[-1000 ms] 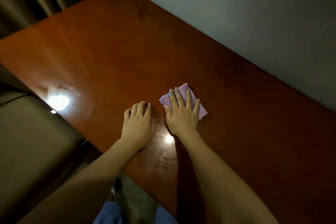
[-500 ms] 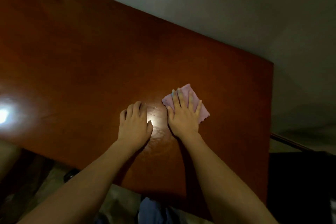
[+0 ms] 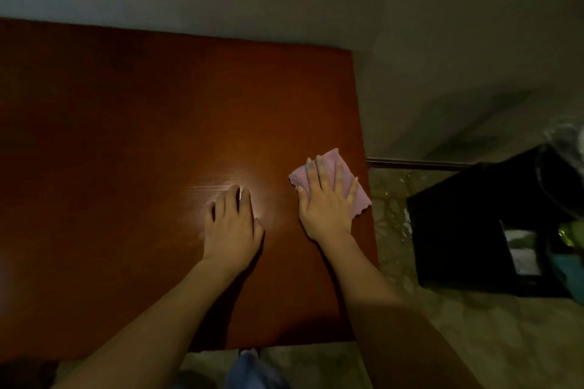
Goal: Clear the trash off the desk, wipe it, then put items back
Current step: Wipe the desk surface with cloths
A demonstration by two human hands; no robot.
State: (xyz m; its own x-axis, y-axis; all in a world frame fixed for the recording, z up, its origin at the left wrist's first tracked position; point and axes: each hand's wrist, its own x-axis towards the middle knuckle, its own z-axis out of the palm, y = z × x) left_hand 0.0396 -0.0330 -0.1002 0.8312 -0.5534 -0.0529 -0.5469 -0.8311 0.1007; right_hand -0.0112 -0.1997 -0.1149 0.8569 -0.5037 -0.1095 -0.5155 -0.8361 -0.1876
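Since the frame 0.5 s ago, our right hand and the pink, scallop-edged microfibre cloth under it have shifted w/ the wipe to the right edge of the glossy red-brown wooden desk; our left hand has stayed flat on the wood, now well apart from the right one. View has swung too: desk's right edge and the floor beyond it now show.

Step in hand (our judgement): wiping phase; no trash or items visible on the desk.

Procedure:
1. Keep right palm and fingers flat on cloth, even pressure, so the whole pad contacts the wood.
2. Cloth's lower right corner overhangs the desk edge. Reverse stroke here; do not push further right or cloth may slide off.
3. Overlap passes, working back toward frame left.
4. Left hand braces only; lift it to wipe beneath.

Hand state: right hand spread, fingers straight, pressing cloth down, no pinch. Left hand flat, fingers together, holding nothing.

Position: cloth lies directly under right fingers, centre-right of frame, showing above fingertips and at both sides. Black open container w/ mixed contents sits on the floor at frame right.
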